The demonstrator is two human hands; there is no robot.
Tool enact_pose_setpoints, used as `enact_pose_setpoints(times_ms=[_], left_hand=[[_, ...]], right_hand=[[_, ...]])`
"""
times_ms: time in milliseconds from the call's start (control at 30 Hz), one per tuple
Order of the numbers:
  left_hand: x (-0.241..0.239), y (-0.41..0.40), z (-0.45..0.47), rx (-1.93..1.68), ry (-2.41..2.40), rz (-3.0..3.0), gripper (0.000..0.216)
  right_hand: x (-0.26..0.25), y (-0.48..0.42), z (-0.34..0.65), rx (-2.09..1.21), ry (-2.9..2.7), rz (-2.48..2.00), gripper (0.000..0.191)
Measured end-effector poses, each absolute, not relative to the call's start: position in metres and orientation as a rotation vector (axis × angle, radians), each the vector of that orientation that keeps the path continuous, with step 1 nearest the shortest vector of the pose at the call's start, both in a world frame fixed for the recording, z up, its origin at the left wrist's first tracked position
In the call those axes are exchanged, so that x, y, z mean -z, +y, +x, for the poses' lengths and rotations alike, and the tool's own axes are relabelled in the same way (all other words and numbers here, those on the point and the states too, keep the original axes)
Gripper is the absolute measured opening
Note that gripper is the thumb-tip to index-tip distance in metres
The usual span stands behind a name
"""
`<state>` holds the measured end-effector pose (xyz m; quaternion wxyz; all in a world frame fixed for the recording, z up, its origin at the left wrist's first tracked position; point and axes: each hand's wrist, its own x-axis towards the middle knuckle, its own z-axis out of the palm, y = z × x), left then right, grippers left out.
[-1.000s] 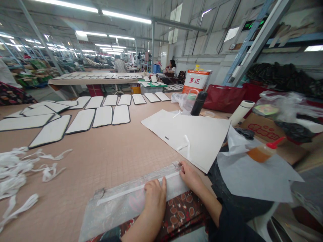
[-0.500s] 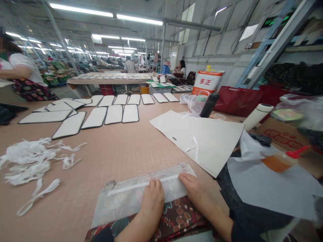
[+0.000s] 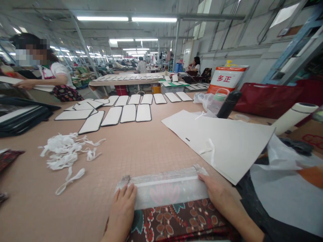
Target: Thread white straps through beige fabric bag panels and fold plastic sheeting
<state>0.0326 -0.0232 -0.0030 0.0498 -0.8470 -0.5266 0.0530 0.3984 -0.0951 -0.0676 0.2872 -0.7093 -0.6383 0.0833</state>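
Note:
Near the table's front edge lies a translucent sheet [image 3: 169,198] with a faint pink pattern, and a narrow white strip [image 3: 166,181] runs along its far part. My left hand [image 3: 122,206] rests with its fingers flat on the sheet's left end, by the end of the strip. At the opposite end, my right hand [image 3: 217,193] lays stretched fingers on the sheet, fingertips touching the strip. Brown floral fabric [image 3: 176,220] with teal and red motifs lies between my wrists, overlapping the sheet's near part. Both thumbs are hard to make out.
A tangled pile of white strips [image 3: 64,148] lies to the left. Dark-edged white panels [image 3: 113,115] stand in rows beyond. At the right are a large pale board [image 3: 222,141], a black bottle [image 3: 228,104] and a cream flask [image 3: 295,116]. A co-worker [image 3: 54,75] handles a panel at the left.
My left hand has slid from the middle of the white strip to its left end. My right hand stays at the right end. The view has turned left, showing a dark stack there.

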Motion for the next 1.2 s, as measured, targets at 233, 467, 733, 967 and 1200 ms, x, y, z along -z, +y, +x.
enact_pose_setpoints(times_ms=[233, 467, 733, 967, 1200], left_hand=[[-0.026, 0.008, 0.035, -0.273, -1.656, -2.675, 0.044], [-0.041, 0.017, 0.127, -0.061, -1.226, -3.085, 0.031], [-0.02, 0.001, 0.243, 0.249, -1.017, -3.219, 0.025], [0.006, -0.003, 0.277, 0.367, -1.249, -3.214, 0.025], [0.015, -0.005, 0.279, 0.491, -1.261, -3.162, 0.019]], right_hand=[[0.031, -0.083, 0.413, -0.482, -1.546, -1.901, 0.037], [0.016, -0.078, 0.403, -0.258, -1.694, -2.044, 0.039], [0.022, -0.084, 0.411, -0.166, -1.686, -1.854, 0.038], [0.022, -0.084, 0.415, -0.501, -1.322, -1.667, 0.051], [0.042, -0.057, 0.417, -0.473, -1.384, -1.611, 0.061]])
